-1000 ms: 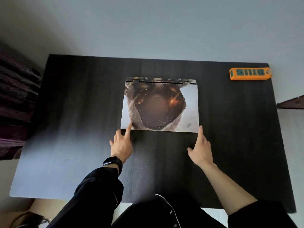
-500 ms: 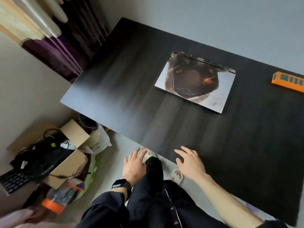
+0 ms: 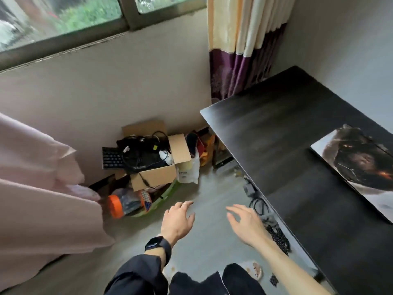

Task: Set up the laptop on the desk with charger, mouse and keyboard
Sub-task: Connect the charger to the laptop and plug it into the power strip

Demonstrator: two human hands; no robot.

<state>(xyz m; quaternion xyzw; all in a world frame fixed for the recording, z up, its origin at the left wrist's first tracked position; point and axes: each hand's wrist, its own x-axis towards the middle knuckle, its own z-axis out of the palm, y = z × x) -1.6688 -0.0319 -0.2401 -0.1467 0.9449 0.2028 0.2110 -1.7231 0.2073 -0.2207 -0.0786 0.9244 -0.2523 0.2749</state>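
Observation:
The closed laptop [image 3: 359,167], its lid covered in a dark picture skin, lies on the black desk [image 3: 287,145] at the right. On the floor by the wall stands an open cardboard box [image 3: 161,173] holding a black keyboard [image 3: 111,157], tangled black cables [image 3: 140,154] and a white mouse [image 3: 166,156]. My left hand [image 3: 177,220] and my right hand [image 3: 246,224] hover over the floor, fingers spread, holding nothing, well short of the box.
A pink cloth [image 3: 42,188] hangs at the left. A jar with an orange lid [image 3: 124,204] lies below the box. Cables and a power adapter [image 3: 255,199] lie under the desk's edge. A purple and cream curtain [image 3: 244,50] hangs behind the desk.
My view has swung left from the desk to the floor. Both hands left the laptop's front edge and now reach out over the floor toward the box.

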